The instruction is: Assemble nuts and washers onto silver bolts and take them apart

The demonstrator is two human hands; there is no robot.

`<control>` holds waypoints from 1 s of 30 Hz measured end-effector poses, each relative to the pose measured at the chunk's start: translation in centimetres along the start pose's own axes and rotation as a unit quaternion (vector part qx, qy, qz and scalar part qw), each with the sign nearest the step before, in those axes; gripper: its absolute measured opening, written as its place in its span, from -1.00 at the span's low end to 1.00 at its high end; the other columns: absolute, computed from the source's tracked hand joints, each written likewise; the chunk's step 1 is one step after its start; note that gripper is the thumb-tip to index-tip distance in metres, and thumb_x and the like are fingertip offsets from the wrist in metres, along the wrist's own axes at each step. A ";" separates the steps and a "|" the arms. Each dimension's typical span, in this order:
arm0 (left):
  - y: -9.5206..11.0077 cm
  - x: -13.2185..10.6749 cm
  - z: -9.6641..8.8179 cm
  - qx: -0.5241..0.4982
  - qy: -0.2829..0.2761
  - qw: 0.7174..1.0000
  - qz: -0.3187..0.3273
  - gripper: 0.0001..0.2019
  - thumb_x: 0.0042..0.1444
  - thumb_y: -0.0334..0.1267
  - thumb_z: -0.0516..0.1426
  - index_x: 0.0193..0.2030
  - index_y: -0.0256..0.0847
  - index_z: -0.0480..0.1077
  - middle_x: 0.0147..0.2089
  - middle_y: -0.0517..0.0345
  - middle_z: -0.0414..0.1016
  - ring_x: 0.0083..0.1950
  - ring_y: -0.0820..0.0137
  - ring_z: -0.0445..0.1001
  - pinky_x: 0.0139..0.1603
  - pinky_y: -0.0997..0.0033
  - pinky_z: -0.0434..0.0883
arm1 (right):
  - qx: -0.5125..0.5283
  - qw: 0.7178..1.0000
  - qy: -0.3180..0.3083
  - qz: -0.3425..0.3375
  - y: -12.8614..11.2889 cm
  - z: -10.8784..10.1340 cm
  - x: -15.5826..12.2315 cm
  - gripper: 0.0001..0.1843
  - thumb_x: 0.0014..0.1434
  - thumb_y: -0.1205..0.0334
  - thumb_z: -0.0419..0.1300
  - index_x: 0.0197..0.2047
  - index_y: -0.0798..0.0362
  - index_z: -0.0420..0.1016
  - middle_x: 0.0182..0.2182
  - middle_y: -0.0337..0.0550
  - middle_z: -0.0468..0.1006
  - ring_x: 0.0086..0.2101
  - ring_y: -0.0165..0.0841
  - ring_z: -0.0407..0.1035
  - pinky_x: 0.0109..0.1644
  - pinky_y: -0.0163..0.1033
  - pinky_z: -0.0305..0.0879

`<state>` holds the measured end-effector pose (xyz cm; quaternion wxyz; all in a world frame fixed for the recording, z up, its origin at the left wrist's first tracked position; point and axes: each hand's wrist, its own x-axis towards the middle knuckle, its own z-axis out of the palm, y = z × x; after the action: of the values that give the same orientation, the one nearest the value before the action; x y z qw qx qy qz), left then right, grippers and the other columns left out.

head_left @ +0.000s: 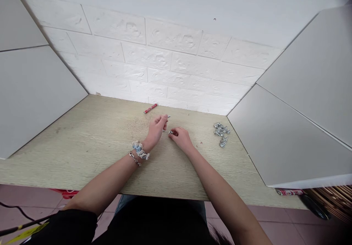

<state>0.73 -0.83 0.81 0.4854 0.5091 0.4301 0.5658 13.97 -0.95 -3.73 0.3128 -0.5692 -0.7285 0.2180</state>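
My left hand is closed above the middle of the tabletop, its fingers pinching a small metal bolt. The bolt's thin grey end sticks out past the fingertips, and most of it is hidden by the hand. Just to the right, my right hand holds a small metal nut between thumb and fingers, low over the wood. The nut's round opening faces up toward me. A narrow gap separates the two hands. To the right lies a pile of shiny metal fasteners, with several in a smaller cluster nearer me.
A red tube-like stick lies near the back wall on the wooden tabletop. Pale panels stand on both sides. At the front right edge are another red tube and a dark rounded object.
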 end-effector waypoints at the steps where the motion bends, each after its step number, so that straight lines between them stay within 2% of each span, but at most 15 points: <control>1: 0.0 0.0 0.0 0.002 0.001 1.000 -0.001 -0.65 0.02 0.01 0.06 -0.52 -0.27 0.25 -0.61 0.28 0.17 -0.59 0.57 0.19 -0.56 0.54 0.14 | -0.001 1.000 0.001 0.000 0.0 0.0 0.0 -0.85 -0.03 0.30 0.18 -0.33 0.11 0.46 -0.40 -0.17 0.41 -0.37 -0.41 0.27 -0.23 -0.28 0.18; 15: 0.2 -0.1 0.1 0.009 -0.008 1.000 -0.008 -0.65 0.01 0.01 0.06 -0.53 -0.28 0.24 -0.62 0.27 0.16 -0.59 0.56 0.18 -0.54 0.52 0.16 | -0.011 1.000 0.014 -0.005 -0.1 0.3 0.1 -0.85 -0.04 0.28 0.19 -0.34 0.12 0.47 -0.43 -0.18 0.41 -0.39 -0.42 0.26 -0.24 -0.29 0.19; 19: 0.3 -0.1 0.2 0.005 -0.019 1.000 -0.019 -0.66 -0.01 0.00 0.07 -0.52 -0.28 0.24 -0.62 0.28 0.16 -0.59 0.57 0.16 -0.56 0.53 0.13 | 0.023 0.999 0.015 0.019 -0.1 0.2 -0.1 -0.66 -0.06 0.15 0.20 -0.19 0.12 0.44 -0.42 -0.18 0.41 -0.41 -0.41 0.27 -0.28 -0.27 0.22; 22: 0.4 -0.1 0.1 0.001 -0.027 0.999 -0.027 -0.66 0.00 0.01 0.06 -0.51 -0.28 0.24 -0.61 0.28 0.15 -0.59 0.57 0.16 -0.56 0.52 0.13 | 0.084 0.995 0.046 0.017 -0.1 0.0 -0.4 -0.58 0.05 0.09 0.09 -0.04 0.10 0.35 -0.34 -0.14 0.42 -0.45 -0.44 0.28 -0.32 -0.28 0.24; 24: 0.4 -0.1 0.1 0.013 -0.051 0.998 -0.040 -0.65 0.01 0.02 0.05 -0.51 -0.28 0.24 -0.60 0.27 0.16 -0.58 0.57 0.16 -0.55 0.52 0.14 | 0.114 0.990 0.082 -0.018 -0.2 -0.2 -0.7 -0.62 0.12 0.12 -0.01 -0.03 0.09 0.34 -0.29 -0.12 0.43 -0.40 -0.42 0.30 -0.28 -0.27 0.24; 27: 0.2 -0.2 0.2 0.059 -0.124 0.989 -0.063 -0.62 0.04 0.03 0.02 -0.54 -0.28 0.23 -0.61 0.25 0.16 -0.57 0.56 0.16 -0.53 0.52 0.14 | 0.140 0.979 0.129 -0.070 -0.4 -0.5 -1.1 -0.67 0.16 0.14 -0.05 -0.10 0.08 0.38 -0.26 -0.09 0.44 -0.29 -0.38 0.31 -0.22 -0.27 0.24; 30: -0.1 -0.2 0.2 0.089 -0.174 0.978 -0.066 -0.60 0.06 0.05 -0.02 -0.55 -0.27 0.21 -0.60 0.24 0.17 -0.56 0.55 0.15 -0.53 0.52 0.13 | 0.154 0.974 0.148 -0.075 -0.5 -0.8 -1.5 -0.72 0.14 0.14 -0.01 -0.19 0.08 0.41 -0.29 -0.11 0.46 -0.33 -0.39 0.31 -0.27 -0.28 0.24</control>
<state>0.98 -1.06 0.71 0.5422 0.6115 0.4201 0.3945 14.39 -2.57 -3.11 0.5168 -0.4836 -0.6723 0.2169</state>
